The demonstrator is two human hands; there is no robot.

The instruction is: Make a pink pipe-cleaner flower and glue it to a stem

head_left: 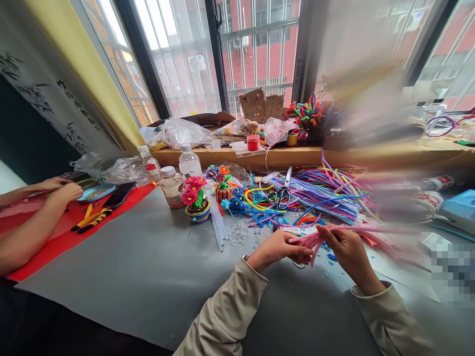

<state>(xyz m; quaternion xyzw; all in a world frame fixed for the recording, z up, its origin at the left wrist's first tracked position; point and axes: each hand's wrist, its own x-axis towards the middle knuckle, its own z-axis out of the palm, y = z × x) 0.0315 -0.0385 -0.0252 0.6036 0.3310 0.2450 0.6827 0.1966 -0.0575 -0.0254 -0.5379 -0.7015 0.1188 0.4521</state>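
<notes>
Pink pipe cleaners stretch between my two hands above the grey table. My left hand is closed on their bunched end, where several short ends stick out. Fingers of my right hand pinch the same strands, whose long ends trail off to the right and blur. Just beyond my hands lies a white tube, partly covered. Blue fuzz scraps are scattered on the table around my right hand. Scissors rest on the heap of coloured pipe cleaners farther back.
Potted pipe-cleaner flowers, bottles, a clear round dish and glue sticks stand or lie at centre left. Another person's hands work at the left over a red sheet. A cluttered windowsill runs behind.
</notes>
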